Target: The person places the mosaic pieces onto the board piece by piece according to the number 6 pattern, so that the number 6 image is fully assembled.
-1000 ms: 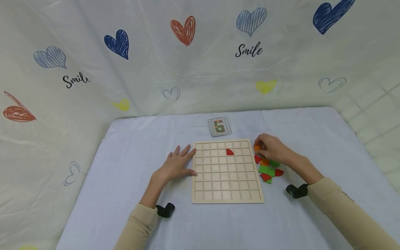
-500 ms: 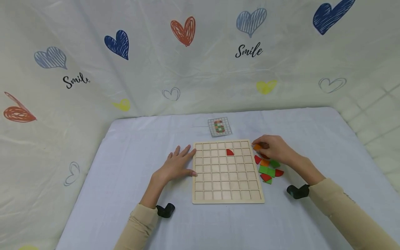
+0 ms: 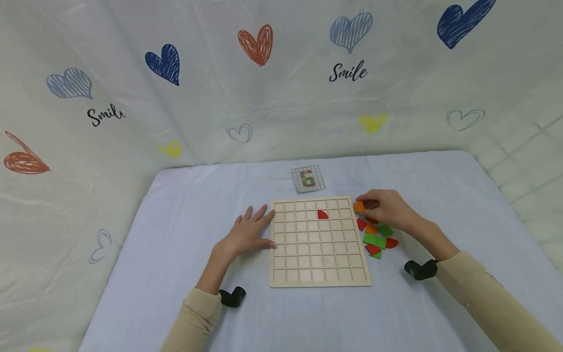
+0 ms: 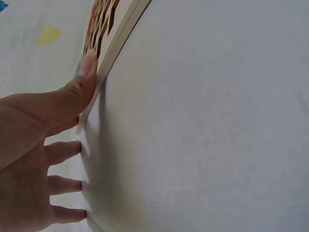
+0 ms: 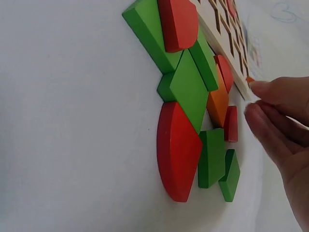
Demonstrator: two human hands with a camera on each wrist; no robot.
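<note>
A square wooden grid board (image 3: 321,283) lies in front of me, with a red quarter-circle piece (image 3: 322,214) in one of its upper cells. My left hand (image 3: 247,233) is spread along the board's left side; in the left wrist view its thumb (image 4: 88,65) rests at the board's edge. Just off the upper right corner of the board, my right hand (image 3: 387,208) pinches an orange square block (image 3: 358,207) between thumb and fingers. The right wrist view shows only a sliver of that block, the rest hidden by the thumb.
Right of the board lie loose green pieces (image 5: 186,89), red quarter-circles (image 5: 177,150) and an orange piece (image 5: 218,99), some overlapping. Behind the board is a small card (image 3: 308,179) with a coloured 6-like pattern on a grid. A cloth with hearts hangs behind the table.
My right hand has shifted slightly left with the orange block, which now shows more fully beside the board's corner. The left hand stays at the board's edge.
</note>
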